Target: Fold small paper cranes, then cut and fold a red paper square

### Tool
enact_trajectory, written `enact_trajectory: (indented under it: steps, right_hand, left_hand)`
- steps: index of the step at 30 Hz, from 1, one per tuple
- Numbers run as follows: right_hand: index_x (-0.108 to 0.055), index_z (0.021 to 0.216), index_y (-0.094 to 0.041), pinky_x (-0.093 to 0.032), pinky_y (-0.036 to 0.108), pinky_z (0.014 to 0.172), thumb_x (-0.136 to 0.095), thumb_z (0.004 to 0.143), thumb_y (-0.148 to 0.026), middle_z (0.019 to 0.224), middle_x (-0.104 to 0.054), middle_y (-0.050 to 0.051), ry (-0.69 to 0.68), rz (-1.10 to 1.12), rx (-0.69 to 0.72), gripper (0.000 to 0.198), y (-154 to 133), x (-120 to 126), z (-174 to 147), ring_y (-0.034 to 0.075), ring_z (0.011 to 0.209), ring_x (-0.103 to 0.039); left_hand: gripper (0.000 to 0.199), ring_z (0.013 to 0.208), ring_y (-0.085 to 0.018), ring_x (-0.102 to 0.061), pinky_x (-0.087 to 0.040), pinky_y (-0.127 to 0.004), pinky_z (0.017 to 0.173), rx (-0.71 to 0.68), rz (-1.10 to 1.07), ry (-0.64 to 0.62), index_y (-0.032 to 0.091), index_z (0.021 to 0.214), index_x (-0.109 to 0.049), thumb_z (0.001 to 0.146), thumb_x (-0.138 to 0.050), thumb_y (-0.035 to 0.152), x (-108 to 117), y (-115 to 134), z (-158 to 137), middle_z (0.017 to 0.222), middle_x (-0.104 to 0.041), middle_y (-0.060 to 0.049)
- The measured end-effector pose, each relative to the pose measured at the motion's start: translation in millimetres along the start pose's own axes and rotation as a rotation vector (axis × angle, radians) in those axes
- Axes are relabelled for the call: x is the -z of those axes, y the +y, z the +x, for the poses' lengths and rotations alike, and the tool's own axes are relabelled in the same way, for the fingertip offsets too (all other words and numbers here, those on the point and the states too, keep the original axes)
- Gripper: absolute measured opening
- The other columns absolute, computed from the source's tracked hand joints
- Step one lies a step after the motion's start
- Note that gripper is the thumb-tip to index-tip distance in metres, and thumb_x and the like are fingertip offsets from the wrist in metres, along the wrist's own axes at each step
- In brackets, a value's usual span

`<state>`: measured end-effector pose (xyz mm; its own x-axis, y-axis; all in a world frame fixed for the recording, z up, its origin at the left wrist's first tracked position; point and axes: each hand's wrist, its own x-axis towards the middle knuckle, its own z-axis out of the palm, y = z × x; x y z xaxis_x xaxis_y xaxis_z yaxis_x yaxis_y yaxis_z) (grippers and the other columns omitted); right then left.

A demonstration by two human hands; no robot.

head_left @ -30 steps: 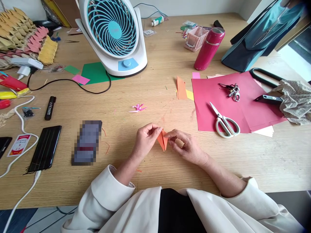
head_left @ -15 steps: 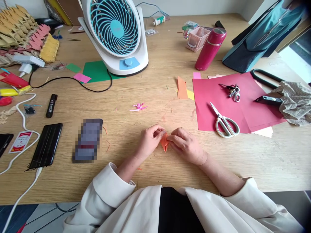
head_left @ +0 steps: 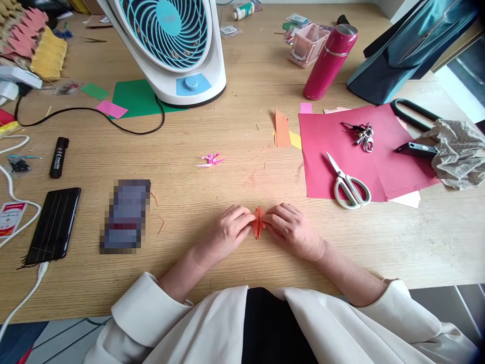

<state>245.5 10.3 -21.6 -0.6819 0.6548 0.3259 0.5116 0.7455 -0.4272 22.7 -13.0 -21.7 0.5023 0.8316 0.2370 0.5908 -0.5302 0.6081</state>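
Note:
Between my two hands is a small folded orange paper [head_left: 258, 225], diamond-shaped with a crease down its middle. My left hand [head_left: 232, 228] pinches its left edge between thumb and fingers. On the opposite side, my right hand [head_left: 293, 230] grips the right edge the same way. The fingertips cover both side corners of the paper. A pink folded paper crane [head_left: 211, 160] lies on the table a little beyond and to the left of my hands.
White-handled scissors [head_left: 349, 186] and keys [head_left: 364, 135] lie on red paper sheets [head_left: 318, 156] at the right. A fan [head_left: 197, 83], a pink thermos [head_left: 329, 63] and a dark bag [head_left: 401, 55] stand farther back. Left are a phone [head_left: 127, 216], a black power bank [head_left: 53, 225] and a marker [head_left: 59, 157].
My left hand has moved slightly down and left, now pinching the orange paper's side instead of its top. More of the paper shows. The whole view has shifted a little.

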Motion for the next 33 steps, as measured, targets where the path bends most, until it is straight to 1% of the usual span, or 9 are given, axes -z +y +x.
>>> enact_trajectory:
  steps: [4, 10, 14, 16, 18, 20, 23, 28, 33]
  right_hand:
    - [-0.065, 0.103, -0.019, -0.049, 0.037, 0.076, -0.053, 0.098, -0.018, 0.093, -0.068, 0.009, 0.018, 0.071, -0.05, 0.013, 0, 0, 0, 0.021, 0.081, -0.058]
    - [-0.065, 0.1, -0.019, -0.049, 0.035, 0.073, -0.05, 0.1, -0.019, 0.09, -0.066, 0.008, 0.04, 0.189, -0.136, 0.014, 1, 3, 3, 0.019, 0.08, -0.059]
    - [-0.062, 0.101, -0.02, -0.049, 0.034, 0.072, -0.051, 0.098, -0.018, 0.086, -0.065, 0.007, 0.046, 0.2, -0.172, 0.011, 2, 1, 3, 0.019, 0.078, -0.059]
    - [-0.059, 0.104, -0.021, -0.049, 0.032, 0.068, -0.056, 0.095, -0.017, 0.083, -0.065, 0.004, 0.084, 0.24, -0.24, 0.01, 3, -1, 2, 0.018, 0.073, -0.059]
    - [-0.055, 0.102, -0.022, -0.048, 0.028, 0.062, -0.06, 0.092, -0.016, 0.08, -0.064, 0.001, 0.129, 0.298, -0.325, 0.013, 3, -4, 1, 0.015, 0.066, -0.058]
    - [-0.053, 0.095, -0.022, -0.046, 0.025, 0.058, -0.062, 0.089, -0.015, 0.077, -0.062, 0.0, 0.148, 0.321, -0.37, 0.012, 3, -4, 1, 0.013, 0.062, -0.055]
    - [-0.055, 0.088, -0.021, -0.045, 0.026, 0.06, -0.062, 0.09, -0.014, 0.075, -0.061, 0.0, 0.131, 0.287, -0.33, 0.01, 3, -3, 4, 0.013, 0.064, -0.056]
    - [-0.061, 0.09, -0.021, -0.047, 0.028, 0.067, -0.058, 0.095, -0.017, 0.082, -0.062, 0.003, 0.087, 0.239, -0.26, 0.008, 5, -1, 6, 0.016, 0.072, -0.058]
    - [-0.065, 0.096, -0.02, -0.048, 0.029, 0.071, -0.056, 0.097, -0.017, 0.088, -0.06, 0.005, 0.076, 0.221, -0.23, 0.009, 6, -3, 4, 0.016, 0.077, -0.059]
  left_hand:
    - [0.014, 0.087, -0.016, -0.062, -0.05, -0.029, 0.079, 0.013, -0.039, 0.022, 0.019, 0.099, -0.064, 0.096, -0.052, 0.012, 0, -3, 6, 0.094, -0.066, -0.005]
    - [0.012, 0.076, -0.015, -0.064, -0.047, -0.027, 0.069, 0.144, -0.089, -0.012, 0.021, 0.09, -0.063, 0.094, -0.055, 0.013, 2, -2, 16, 0.085, -0.068, -0.002]
    - [0.013, 0.075, -0.015, -0.067, -0.048, -0.026, 0.069, 0.266, -0.128, -0.011, 0.023, 0.095, -0.056, 0.09, -0.06, 0.012, -1, 0, 18, 0.084, -0.07, 0.001]
    - [0.016, 0.072, -0.014, -0.067, -0.047, -0.025, 0.066, 0.304, -0.121, -0.004, 0.023, 0.096, -0.053, 0.088, -0.062, 0.012, -1, 2, 18, 0.082, -0.069, 0.003]
    - [0.014, 0.069, -0.014, -0.064, -0.045, -0.025, 0.064, 0.289, -0.064, 0.003, 0.023, 0.091, -0.052, 0.088, -0.061, 0.012, 0, 4, 17, 0.079, -0.067, 0.003]
    - [0.012, 0.067, -0.013, -0.061, -0.043, -0.025, 0.063, 0.246, -0.001, 0.005, 0.022, 0.087, -0.051, 0.09, -0.058, 0.013, 0, 6, 18, 0.079, -0.065, 0.002]
    - [0.011, 0.069, -0.013, -0.06, -0.042, -0.025, 0.064, 0.178, 0.067, 0.005, 0.021, 0.086, -0.054, 0.093, -0.054, 0.013, 0, 7, 18, 0.081, -0.064, 0.001]
    - [0.013, 0.075, -0.014, -0.062, -0.043, -0.025, 0.066, 0.083, 0.156, 0.013, 0.02, 0.091, -0.06, 0.098, -0.049, 0.017, -4, 4, 14, 0.089, -0.064, -0.002]
    - [0.017, 0.085, -0.015, -0.065, -0.05, -0.026, 0.079, -0.004, 0.212, 0.05, 0.018, 0.101, -0.064, 0.097, -0.049, 0.012, -5, 2, 7, 0.097, -0.066, -0.005]
